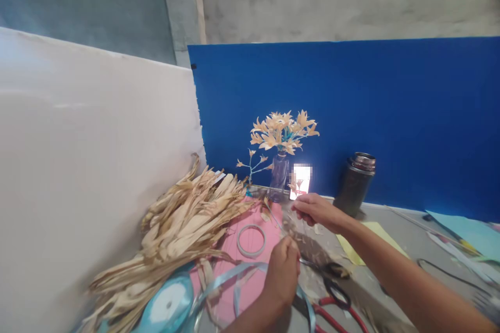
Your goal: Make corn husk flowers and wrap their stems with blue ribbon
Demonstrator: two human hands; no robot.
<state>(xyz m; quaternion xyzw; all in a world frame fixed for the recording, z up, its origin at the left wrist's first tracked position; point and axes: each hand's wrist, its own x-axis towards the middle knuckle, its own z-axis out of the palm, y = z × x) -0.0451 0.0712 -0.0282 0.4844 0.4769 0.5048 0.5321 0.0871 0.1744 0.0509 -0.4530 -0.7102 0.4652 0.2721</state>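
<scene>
My left hand [283,270] is closed in a fist above the pink sheet [250,288]. A light-blue ribbon [234,272] runs behind it and shows again on its right; whether the fist grips the ribbon is unclear. Just above the fist slants a thin stem [274,214] with a small dried tip. My right hand [315,211] is closed in a pinch, farther forward, before the lit phone [300,182]. A small pale flower [292,186] shows close above its fingertips, but what the fingers hold cannot be made out.
Dried corn husks [195,218] pile up at left, behind a ribbon spool [169,303]. A tape roll [251,241] lies on the pink sheet. Scissors [336,291] and red-handled pliers [330,317] lie near my hands. A glass vase [278,176] of husk flowers [279,130] and a dark flask [355,184] stand behind.
</scene>
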